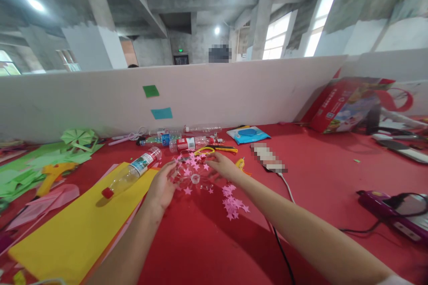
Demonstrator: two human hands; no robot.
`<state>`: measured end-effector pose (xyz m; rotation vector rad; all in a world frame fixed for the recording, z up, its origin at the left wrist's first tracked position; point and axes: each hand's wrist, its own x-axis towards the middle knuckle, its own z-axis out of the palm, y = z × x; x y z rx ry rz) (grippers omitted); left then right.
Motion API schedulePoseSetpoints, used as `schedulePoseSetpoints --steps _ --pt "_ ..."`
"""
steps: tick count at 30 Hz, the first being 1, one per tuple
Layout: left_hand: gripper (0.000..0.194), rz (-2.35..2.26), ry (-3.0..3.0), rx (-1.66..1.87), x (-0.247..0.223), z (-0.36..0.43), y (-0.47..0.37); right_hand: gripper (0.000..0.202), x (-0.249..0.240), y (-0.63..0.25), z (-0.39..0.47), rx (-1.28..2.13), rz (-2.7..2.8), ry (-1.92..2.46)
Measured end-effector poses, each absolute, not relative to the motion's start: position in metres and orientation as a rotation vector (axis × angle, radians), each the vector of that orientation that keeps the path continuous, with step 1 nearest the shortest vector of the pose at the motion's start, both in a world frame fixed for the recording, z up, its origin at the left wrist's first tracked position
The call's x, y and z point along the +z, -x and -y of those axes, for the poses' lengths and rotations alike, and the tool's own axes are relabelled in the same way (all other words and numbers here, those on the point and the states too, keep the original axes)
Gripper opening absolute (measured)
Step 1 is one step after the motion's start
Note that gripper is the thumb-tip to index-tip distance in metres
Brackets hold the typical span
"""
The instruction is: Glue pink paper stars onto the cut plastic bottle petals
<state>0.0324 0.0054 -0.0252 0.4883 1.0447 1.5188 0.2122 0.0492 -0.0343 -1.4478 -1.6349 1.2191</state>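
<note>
Between my hands lies a cut clear plastic bottle piece [195,179], its round neck toward me and its strips spread outward. Pink paper stars [192,158] sit on the strips. At the left edge of the piece, my left hand [164,185] curves its fingers around the plastic. My right hand [221,164] has bent fingers at the far right edge, gripping the plastic there; the fingertips are partly hidden among the stars. A loose pile of pink stars [232,202] rests on the red table [200,245] below my right wrist.
A bottle with a red cap [129,173] lies on yellow paper [70,227] at left, near a yellow glue gun [51,176]. Behind my hands are more bottles [190,143] and yellow-handled scissors [214,148]. Right stand a cabled phone [267,158] and a purple power strip [391,213].
</note>
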Motion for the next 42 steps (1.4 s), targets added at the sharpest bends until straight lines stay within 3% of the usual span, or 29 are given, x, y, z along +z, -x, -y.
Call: schedulePoseSetpoints --steps 5,10,15,20,26,30,32,34,36,42 --pt "0.009 -1.093 -0.567 1.601 -0.031 -0.006 -0.025 0.027 -0.03 -0.219 -0.047 1.043 1.789 1.511" --pt "0.012 -1.174 -0.72 1.727 -0.036 -0.006 -0.015 0.036 -0.025 -0.251 -0.034 0.57 1.939 1.699" --pt "0.011 -1.27 -0.89 1.876 -0.029 -0.001 -0.016 0.02 -0.039 -0.288 -0.021 0.215 2.092 1.903" --pt "0.016 -1.255 -1.081 1.839 -0.019 0.014 -0.036 0.022 -0.054 -0.298 -0.021 0.118 2.137 1.983" --pt "0.015 -1.384 -1.417 1.647 -0.027 0.038 -0.042 0.007 -0.059 -0.305 -0.024 0.283 2.043 1.919" --pt "0.013 -1.37 -1.522 1.568 -0.03 0.048 -0.046 0.028 -0.048 -0.306 -0.019 0.473 1.889 1.766" --pt "0.013 -1.346 -1.566 1.538 -0.029 0.052 -0.05 0.037 -0.041 -0.302 -0.01 0.711 1.794 1.558" --pt "0.014 -1.336 -1.623 1.519 -0.029 0.056 -0.055 0.033 -0.035 -0.295 0.002 1.083 1.554 1.159" --pt "0.014 -1.329 -1.698 1.491 -0.029 0.059 -0.057 0.025 -0.03 -0.286 0.018 1.237 1.403 1.002" --pt "0.015 -1.341 -1.884 1.502 -0.031 0.056 -0.053 0.024 -0.029 -0.264 0.062 1.254 1.567 0.969"
